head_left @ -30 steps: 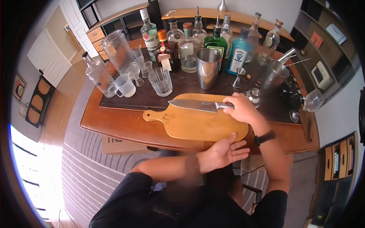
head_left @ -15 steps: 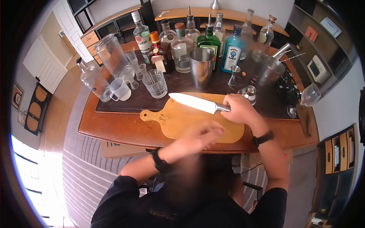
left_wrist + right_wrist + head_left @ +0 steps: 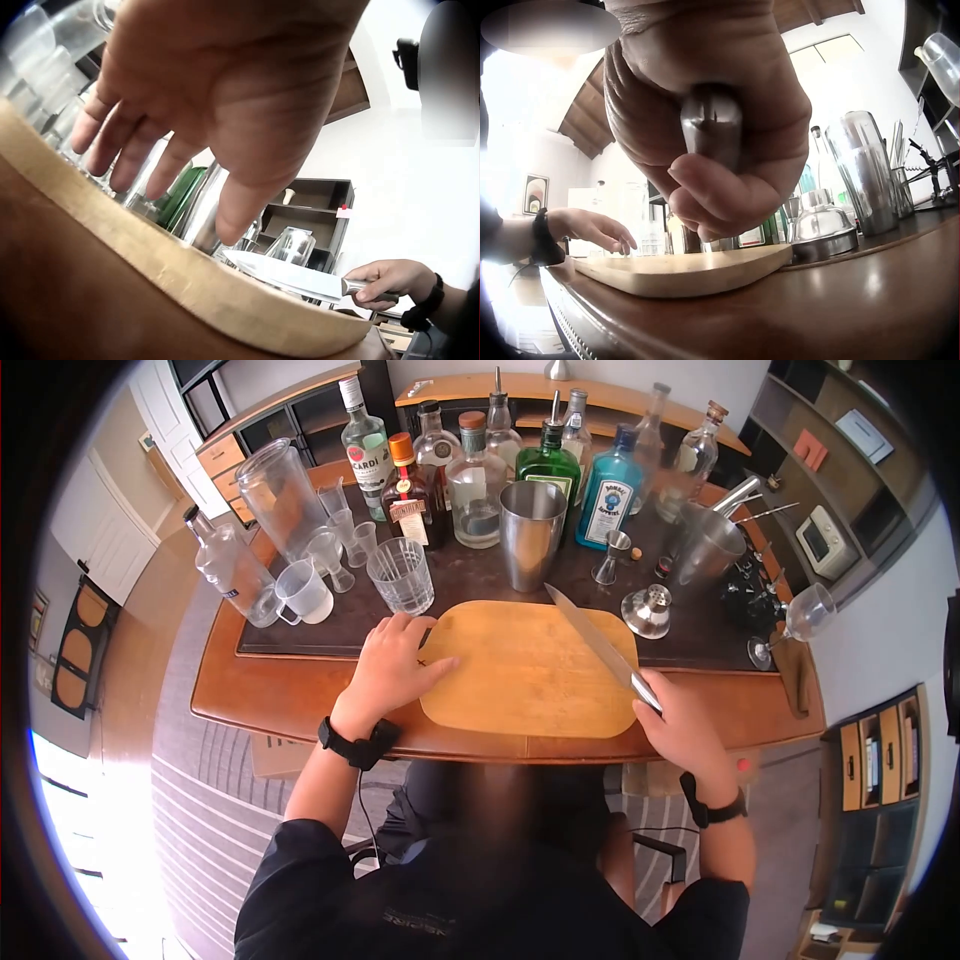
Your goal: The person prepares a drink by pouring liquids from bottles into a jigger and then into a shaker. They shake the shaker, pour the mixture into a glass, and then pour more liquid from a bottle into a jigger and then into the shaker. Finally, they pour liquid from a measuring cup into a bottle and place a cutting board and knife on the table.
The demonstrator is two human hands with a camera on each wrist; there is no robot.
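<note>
A wooden cutting board (image 3: 520,670) lies at the front of the desk. My left hand (image 3: 392,668) is over its handle end at the left, and covers that handle; in the left wrist view the left hand (image 3: 217,90) has its fingers spread and relaxed. At the board's right edge my right hand (image 3: 680,728) grips the handle of a kitchen knife (image 3: 598,644), its blade slanting up and left over the board. The right wrist view shows the fingers of the right hand (image 3: 712,150) curled round the knife's metal handle (image 3: 711,129).
Behind the board stand a cut-glass tumbler (image 3: 402,578), a metal shaker cup (image 3: 531,535), a jigger (image 3: 611,558) and a strainer-topped shaker lid (image 3: 647,611). Several bottles line the back, including a blue one (image 3: 608,495). A measuring cup (image 3: 304,594) is left, a wine glass (image 3: 806,616) right.
My left hand has moved from below the board's right part to its left end. The right hand has come down and right, and the knife has swung from nearly level to a steep diagonal.
</note>
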